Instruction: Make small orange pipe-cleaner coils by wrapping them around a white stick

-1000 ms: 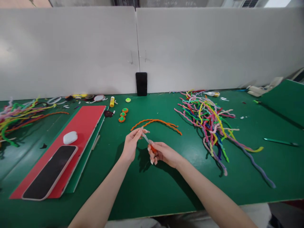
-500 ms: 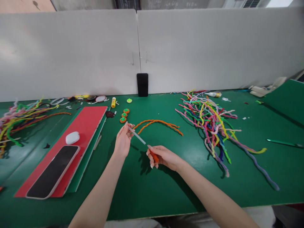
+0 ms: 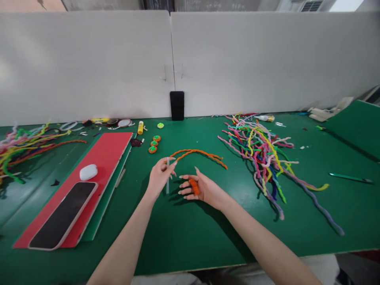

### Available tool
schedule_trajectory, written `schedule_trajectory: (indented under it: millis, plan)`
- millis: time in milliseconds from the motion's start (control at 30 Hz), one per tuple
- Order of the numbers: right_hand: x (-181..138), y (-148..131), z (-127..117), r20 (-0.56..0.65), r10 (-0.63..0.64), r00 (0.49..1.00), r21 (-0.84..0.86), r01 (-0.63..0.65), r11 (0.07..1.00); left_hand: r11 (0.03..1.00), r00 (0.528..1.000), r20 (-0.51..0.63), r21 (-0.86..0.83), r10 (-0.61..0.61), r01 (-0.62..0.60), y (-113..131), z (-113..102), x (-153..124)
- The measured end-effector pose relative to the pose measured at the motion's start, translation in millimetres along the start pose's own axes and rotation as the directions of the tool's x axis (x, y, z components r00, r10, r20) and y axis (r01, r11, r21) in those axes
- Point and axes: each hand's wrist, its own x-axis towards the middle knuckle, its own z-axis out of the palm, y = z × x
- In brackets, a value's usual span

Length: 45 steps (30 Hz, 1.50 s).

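The left hand pinched a pale stick while the right hand, loosely spread, cradled a fuzzy orange piece.

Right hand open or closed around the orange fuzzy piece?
Open. The right hand has its fingers spread, with the orange fuzzy piece exposed against it.

The bare left hand and right hand have long tapered nails, with off-white cloth clothing at the frame's bottom edge
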Motion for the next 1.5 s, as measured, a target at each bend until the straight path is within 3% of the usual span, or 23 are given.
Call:
schedule_trajectory:
  millis: [233, 400, 567, 667, 833, 1167, 1367, 1500]
  plan:
    - [1, -5, 1, -0.006, -0.048, 0.999, 0.116, 0.048, 0.992, 0.917, 0.976, 0.108, 0.337, 0.190, -0.216, -12, 11, -7]
    - [2, -8, -4, -0.039, -0.136, 0.990, 0.214, 0.141, 0.967, 0.761, 0.895, 0.128, 0.485, 0.426, -0.431, -3, 17, -11]
    - [0, -8, -1, -0.078, -0.201, 0.977, 0.283, 0.215, 0.935, 0.637, 0.837, 0.358, 0.542, 0.415, -0.548, 4, 26, -24]
    - [-1, -9, 1, -0.049, -0.212, 0.976, 0.303, 0.217, 0.928, 0.606, 0.824, 0.429, 0.560, 0.370, -0.564, 5, 31, -29]
    - [-1, -9, 1, -0.028, -0.226, 0.974, 0.274, 0.225, 0.935, 0.592, 0.833, 0.422, 0.587, 0.358, -0.552, 4, 34, -30]
    - [0, -7, 1, -0.034, -0.180, 0.983, 0.010, 0.180, 0.984, 0.607, 0.831, 0.409, 0.567, 0.378, -0.556, 3, 31, -27]
    - [-3, -5, -4, 0.076, -0.226, 0.971, -0.018, 0.227, 0.974, 0.724, 0.860, 0.314, 0.465, 0.403, -0.510, 9, 27, -25]
    - [-4, -4, -3, 0.024, -0.259, 0.966, -0.093, 0.260, 0.961, 0.798, 0.877, 0.282, 0.372, 0.390, -0.475, 11, 25, -24]
